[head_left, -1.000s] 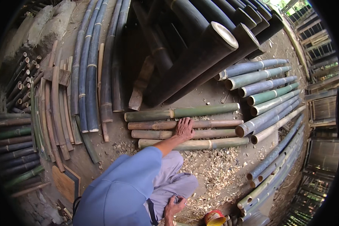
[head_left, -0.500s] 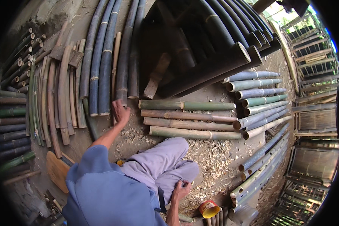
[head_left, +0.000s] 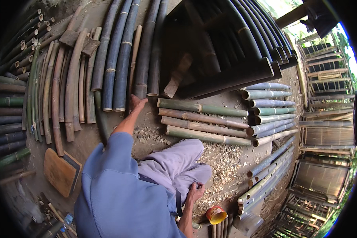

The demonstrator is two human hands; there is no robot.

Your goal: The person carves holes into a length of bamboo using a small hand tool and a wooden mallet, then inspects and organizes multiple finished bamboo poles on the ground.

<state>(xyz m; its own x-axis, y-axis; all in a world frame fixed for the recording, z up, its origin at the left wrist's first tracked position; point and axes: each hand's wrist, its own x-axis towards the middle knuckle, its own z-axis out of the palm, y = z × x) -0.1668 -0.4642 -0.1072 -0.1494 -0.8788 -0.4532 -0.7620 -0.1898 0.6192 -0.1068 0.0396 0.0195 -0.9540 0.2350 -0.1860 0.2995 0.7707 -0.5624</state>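
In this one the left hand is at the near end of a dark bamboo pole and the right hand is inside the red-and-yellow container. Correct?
Not quite: the head view shows the right hand at the lilac-grey trousers, outside the red-and-yellow container. The left hand is indeed at the near end of a dark bamboo pole.

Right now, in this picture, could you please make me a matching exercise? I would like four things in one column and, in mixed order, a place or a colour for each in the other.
Things
1. left hand
2. right hand
3. small container
4. wooden board

Places and colours
A. red outside, yellow inside
B. at the near end of a dark bamboo pole
C. flat and brown, left of the blue top
D. by the leg of the lilac-grey trousers

Right pairs: 1-B, 2-D, 3-A, 4-C.
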